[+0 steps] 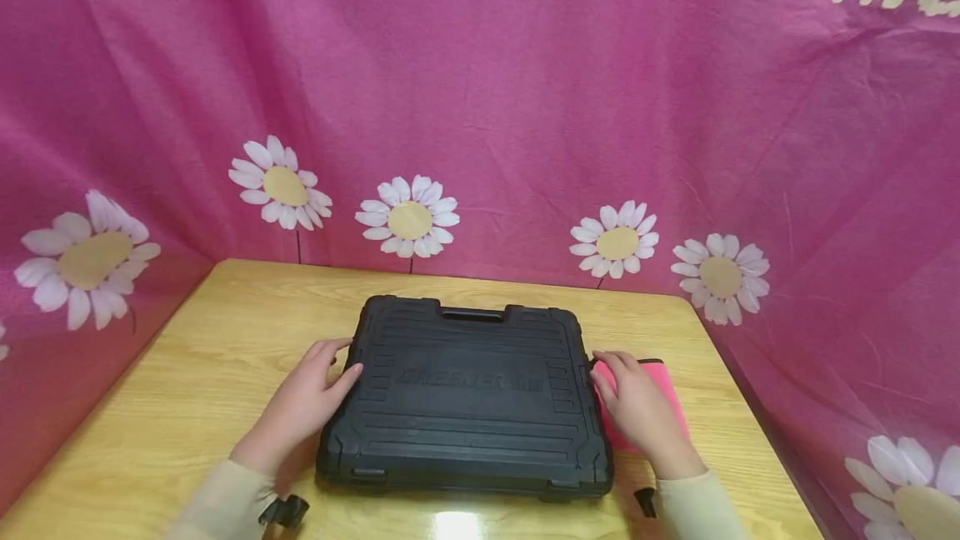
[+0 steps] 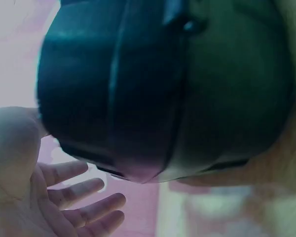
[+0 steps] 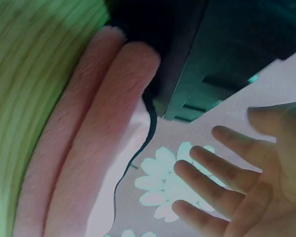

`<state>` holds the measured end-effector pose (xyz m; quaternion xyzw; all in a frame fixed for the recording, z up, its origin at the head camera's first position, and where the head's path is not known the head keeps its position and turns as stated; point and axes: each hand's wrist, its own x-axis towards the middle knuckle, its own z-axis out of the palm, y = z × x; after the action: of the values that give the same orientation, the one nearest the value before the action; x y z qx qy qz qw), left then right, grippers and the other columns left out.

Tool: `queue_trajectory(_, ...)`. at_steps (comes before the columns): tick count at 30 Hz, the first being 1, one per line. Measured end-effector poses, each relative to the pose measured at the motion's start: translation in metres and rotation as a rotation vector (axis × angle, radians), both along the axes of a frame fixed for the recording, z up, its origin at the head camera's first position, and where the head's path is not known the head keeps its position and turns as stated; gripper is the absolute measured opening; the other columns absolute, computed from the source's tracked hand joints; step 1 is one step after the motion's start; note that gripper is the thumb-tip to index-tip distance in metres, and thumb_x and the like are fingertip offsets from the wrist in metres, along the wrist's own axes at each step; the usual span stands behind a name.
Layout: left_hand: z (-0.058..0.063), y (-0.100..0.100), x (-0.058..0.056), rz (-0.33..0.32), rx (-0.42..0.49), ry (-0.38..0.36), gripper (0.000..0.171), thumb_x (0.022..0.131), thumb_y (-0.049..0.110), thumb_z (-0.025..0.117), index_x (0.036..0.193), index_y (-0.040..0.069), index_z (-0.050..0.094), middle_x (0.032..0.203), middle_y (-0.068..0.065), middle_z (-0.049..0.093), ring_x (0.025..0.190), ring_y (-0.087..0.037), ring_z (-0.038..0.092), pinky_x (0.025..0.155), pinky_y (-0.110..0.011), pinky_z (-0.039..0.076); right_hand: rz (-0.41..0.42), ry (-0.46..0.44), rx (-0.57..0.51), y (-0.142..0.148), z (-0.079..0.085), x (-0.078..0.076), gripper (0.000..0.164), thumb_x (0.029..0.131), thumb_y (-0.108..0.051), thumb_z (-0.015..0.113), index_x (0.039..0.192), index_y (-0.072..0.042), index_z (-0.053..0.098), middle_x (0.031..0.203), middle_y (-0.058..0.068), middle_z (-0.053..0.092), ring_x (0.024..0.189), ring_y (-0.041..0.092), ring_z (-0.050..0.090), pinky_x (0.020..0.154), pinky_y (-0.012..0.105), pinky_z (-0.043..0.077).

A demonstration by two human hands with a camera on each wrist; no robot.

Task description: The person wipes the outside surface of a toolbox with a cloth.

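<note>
A black hard plastic carrying case (image 1: 465, 432) lies flat on the wooden table, its handle toward the back wall and raised lettering across the lid. My left hand (image 1: 303, 390) is at the case's left side, thumb at the lid's edge and fingers extended. At the right side is my right hand (image 1: 641, 407), fingers extended beside the case and over a folded pink cloth (image 1: 670, 390). In the right wrist view the fluffy pink cloth (image 3: 98, 118) shows a dark edge and a thin black cord (image 3: 150, 128) next to the case wall (image 3: 227, 64).
The wooden tabletop (image 1: 187, 340) extends around the case. A magenta curtain (image 1: 487, 90) with printed daisies stands behind and at both sides. A small black strap piece (image 1: 285, 512) is at the left sleeve, another dark piece (image 1: 645, 502) by the right sleeve.
</note>
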<state>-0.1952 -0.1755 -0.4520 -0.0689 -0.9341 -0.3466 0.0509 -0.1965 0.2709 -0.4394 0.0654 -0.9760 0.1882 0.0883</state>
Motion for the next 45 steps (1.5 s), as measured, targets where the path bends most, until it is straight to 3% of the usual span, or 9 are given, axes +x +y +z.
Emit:
queue_trajectory(4, -0.007, -0.002, 0.002, 0.019, 0.123, -0.086, 0.058, 0.108, 0.032, 0.053, 0.153, -0.003, 0.04, 0.152, -0.028, 0.041, 0.131, -0.046, 0.053, 0.107, -0.061, 0.046, -0.007, -0.053, 0.054, 0.01, -0.004, 0.004, 0.041, 0.102, -0.017, 0.061, 0.138, 0.004, 0.059, 0.136, 0.03, 0.059, 0.127, 0.049, 0.057, 0.107, 0.062, 0.046)
queue_trajectory(10, -0.014, 0.003, 0.007, 0.014, 0.296, -0.204, 0.06, 0.11, 0.027, 0.05, 0.155, -0.006, 0.029, 0.156, -0.032, 0.028, 0.136, -0.051, 0.049, 0.11, -0.06, 0.044, 0.036, -0.233, 0.126, 0.024, -0.017, 0.006, 0.062, 0.093, -0.021, 0.075, 0.145, 0.003, 0.052, 0.145, 0.032, 0.052, 0.134, 0.051, 0.051, 0.109, 0.064, 0.043)
queue_trajectory(16, -0.021, 0.008, 0.009, 0.02, 0.409, -0.263, 0.064, 0.111, 0.026, 0.047, 0.161, -0.002, 0.018, 0.163, -0.029, 0.017, 0.143, -0.049, 0.04, 0.116, -0.06, 0.036, 0.137, -0.245, 0.08, 0.03, -0.028, 0.012, 0.065, 0.088, -0.018, 0.079, 0.144, 0.005, 0.054, 0.149, 0.034, 0.047, 0.136, 0.054, 0.048, 0.111, 0.064, 0.041)
queue_trajectory(24, -0.027, 0.008, 0.011, 0.008, 0.526, -0.287, 0.06, 0.112, 0.019, 0.038, 0.163, 0.0, 0.013, 0.168, -0.027, 0.01, 0.153, -0.051, 0.018, 0.125, -0.062, 0.018, 0.158, -0.288, 0.048, 0.032, -0.032, 0.018, 0.075, 0.082, -0.019, 0.085, 0.147, -0.002, 0.053, 0.157, 0.031, 0.041, 0.142, 0.054, 0.041, 0.112, 0.064, 0.039)
queue_trajectory(32, -0.033, 0.008, 0.013, 0.005, 0.647, -0.299, 0.059, 0.112, 0.018, 0.037, 0.164, 0.003, 0.013, 0.17, -0.025, 0.008, 0.155, -0.05, 0.013, 0.125, -0.061, 0.016, 0.181, -0.236, 0.05, 0.032, -0.036, 0.024, 0.087, 0.072, -0.019, 0.094, 0.146, 0.0, 0.054, 0.155, 0.032, 0.042, 0.141, 0.054, 0.043, 0.112, 0.064, 0.041)
queue_trajectory(40, -0.036, 0.007, 0.013, 0.003, 0.681, -0.292, 0.058, 0.113, 0.018, 0.036, 0.164, 0.003, 0.013, 0.17, -0.024, 0.007, 0.155, -0.05, 0.013, 0.124, -0.061, 0.017, 0.198, -0.132, 0.084, 0.033, -0.042, 0.023, 0.079, 0.076, -0.017, 0.091, 0.143, 0.002, 0.055, 0.151, 0.032, 0.048, 0.137, 0.052, 0.048, 0.111, 0.062, 0.042)
queue_trajectory(45, -0.036, 0.007, 0.013, 0.003, 0.695, -0.294, 0.058, 0.113, 0.018, 0.037, 0.164, 0.003, 0.013, 0.17, -0.024, 0.006, 0.155, -0.05, 0.012, 0.123, -0.061, 0.017, 0.197, -0.089, 0.102, 0.033, -0.045, 0.02, 0.073, 0.077, -0.006, 0.088, 0.142, 0.002, 0.056, 0.147, 0.031, 0.052, 0.135, 0.05, 0.052, 0.111, 0.06, 0.043)
